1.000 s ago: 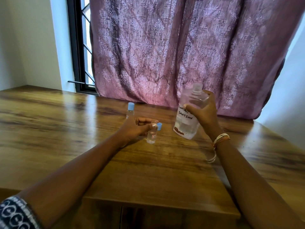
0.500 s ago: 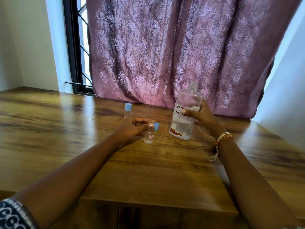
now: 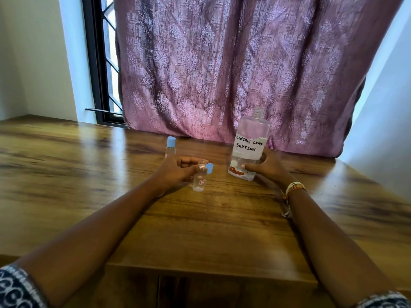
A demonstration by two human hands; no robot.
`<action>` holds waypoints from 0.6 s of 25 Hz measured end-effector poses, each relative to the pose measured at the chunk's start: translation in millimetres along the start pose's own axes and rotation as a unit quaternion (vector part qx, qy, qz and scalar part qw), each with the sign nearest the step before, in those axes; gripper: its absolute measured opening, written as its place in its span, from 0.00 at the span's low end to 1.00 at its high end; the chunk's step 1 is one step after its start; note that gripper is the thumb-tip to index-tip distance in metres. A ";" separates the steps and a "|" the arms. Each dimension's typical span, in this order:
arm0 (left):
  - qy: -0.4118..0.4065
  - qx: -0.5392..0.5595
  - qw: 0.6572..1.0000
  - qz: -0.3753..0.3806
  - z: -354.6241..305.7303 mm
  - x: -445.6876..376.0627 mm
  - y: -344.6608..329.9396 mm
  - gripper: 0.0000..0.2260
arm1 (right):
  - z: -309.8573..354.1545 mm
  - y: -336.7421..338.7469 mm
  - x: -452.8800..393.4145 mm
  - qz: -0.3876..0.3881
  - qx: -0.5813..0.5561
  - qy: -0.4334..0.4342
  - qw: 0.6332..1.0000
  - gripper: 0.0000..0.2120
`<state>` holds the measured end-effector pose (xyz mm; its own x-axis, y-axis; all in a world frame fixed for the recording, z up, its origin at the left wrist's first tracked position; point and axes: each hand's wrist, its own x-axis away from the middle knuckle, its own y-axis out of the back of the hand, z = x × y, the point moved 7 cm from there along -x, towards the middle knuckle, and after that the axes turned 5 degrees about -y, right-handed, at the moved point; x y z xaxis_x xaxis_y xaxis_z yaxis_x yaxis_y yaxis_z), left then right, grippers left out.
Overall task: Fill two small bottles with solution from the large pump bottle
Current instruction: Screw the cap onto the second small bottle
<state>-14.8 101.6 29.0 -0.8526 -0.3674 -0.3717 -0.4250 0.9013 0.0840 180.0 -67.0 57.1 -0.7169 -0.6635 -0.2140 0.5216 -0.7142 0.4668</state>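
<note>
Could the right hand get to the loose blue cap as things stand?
Probably not yet: the right hand holds the large bottle. The loose blue cap lies uncovered on the table between the hands.

— Count of bottles on my wooden table (image 3: 200, 230)?

— Three. One large clear plastic bottle (image 3: 250, 145) with a handwritten white label, uncapped. Two small clear plastic bottles: one wearing a blue cap (image 3: 170, 147), one open (image 3: 199, 178).

— Loose caps?

— One loose blue plastic cap (image 3: 209, 168).

— Hands?

— Two, mine: left hand (image 3: 178, 172), right hand (image 3: 266, 167).
</note>
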 end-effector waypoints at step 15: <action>0.019 0.054 0.998 0.014 3.8 -1.3 -3.2 0.12 | 36.9 -58.6 9.9 0.137 0.384 -0.055 0.912 0.12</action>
<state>-11.2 100.1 25.7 -0.8752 -0.3485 -0.3355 -0.3679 0.9298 -0.0063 125.3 -23.5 59.4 -0.6724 -0.7371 0.0676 0.2408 -0.1314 0.9616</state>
